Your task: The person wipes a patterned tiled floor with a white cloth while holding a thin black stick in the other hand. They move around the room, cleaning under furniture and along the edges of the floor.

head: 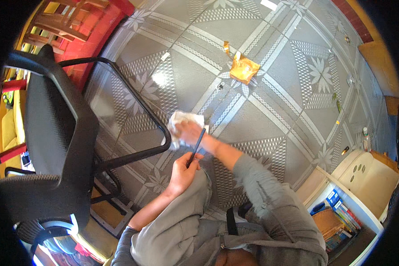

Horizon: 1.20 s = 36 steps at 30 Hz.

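Note:
My left hand (183, 171), resting near my bent knee, grips a slim dark rod (198, 145) that looks like a pen or handle. The rod slants up and to the right, past my right wrist. Ahead of it, my right hand (188, 131) is blurred over a crumpled white cloth (187, 117) on the tiled floor (199, 99). The cloth bunches around and under its fingers. Part of the cloth is hidden by this hand.
A black office chair (53, 123) lies close on the left, its tubular armrest (168, 136) reaching near the cloth. Farther ahead is a crumpled orange-gold wrapper (244, 69). At right are a low wooden shelf unit (355, 196) with books (347, 214) and a small bottle (366, 138).

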Available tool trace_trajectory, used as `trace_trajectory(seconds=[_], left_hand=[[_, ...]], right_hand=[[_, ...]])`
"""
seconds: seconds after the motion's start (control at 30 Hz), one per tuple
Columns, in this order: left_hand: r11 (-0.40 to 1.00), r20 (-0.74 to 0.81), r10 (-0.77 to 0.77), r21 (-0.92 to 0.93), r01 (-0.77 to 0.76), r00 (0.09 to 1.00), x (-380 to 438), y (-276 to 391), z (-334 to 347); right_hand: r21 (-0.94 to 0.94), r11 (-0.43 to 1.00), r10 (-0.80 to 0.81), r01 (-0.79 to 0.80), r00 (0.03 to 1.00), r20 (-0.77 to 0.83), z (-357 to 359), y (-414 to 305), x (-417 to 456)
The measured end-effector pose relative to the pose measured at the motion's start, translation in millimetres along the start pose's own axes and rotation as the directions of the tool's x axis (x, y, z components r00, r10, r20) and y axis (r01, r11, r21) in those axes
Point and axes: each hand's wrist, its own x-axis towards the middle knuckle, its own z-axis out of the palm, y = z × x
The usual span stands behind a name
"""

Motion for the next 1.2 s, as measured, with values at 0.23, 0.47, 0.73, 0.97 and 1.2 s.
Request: trace_trajectory(seconds=[0.23,0.47,0.73,0.97,1.2], left_hand=[[1.0,0.06,0.02,-0.008,-0.02,0.998,8.6,1.1,-10.3],[0.985,-0.037,-0.06,-0.166,0.053,0.997,33.4,-7.8,-17.5],[0.989,0.006,-0.034,-0.147,0.034,0.999,50.8,-3.8,-12.3],[0.98,0.017,-0.013,-0.199,0.016,1.0,70.8,-9.1,-20.2],[0.878,0.01,0.062,-0.477,-0.05,0.998,105.0,6.1,-13.1]], right_hand=[[0.008,0.534,0.743,-0.846,0.464,-0.482,-99.1,250.4,-119.7],[0.207,0.528,0.753,-0.824,0.342,-0.562,-123.0,167.5,-130.5],[0.12,0.983,-0.167,0.141,0.955,0.245,-8.1,4.0,-83.5],[-0.212,0.154,0.69,-0.965,0.259,-0.676,-166.3,225.5,-210.8],[0.987,-0.162,0.984,0.012,0.076,0.16,-275.9,138.9,-141.5]])
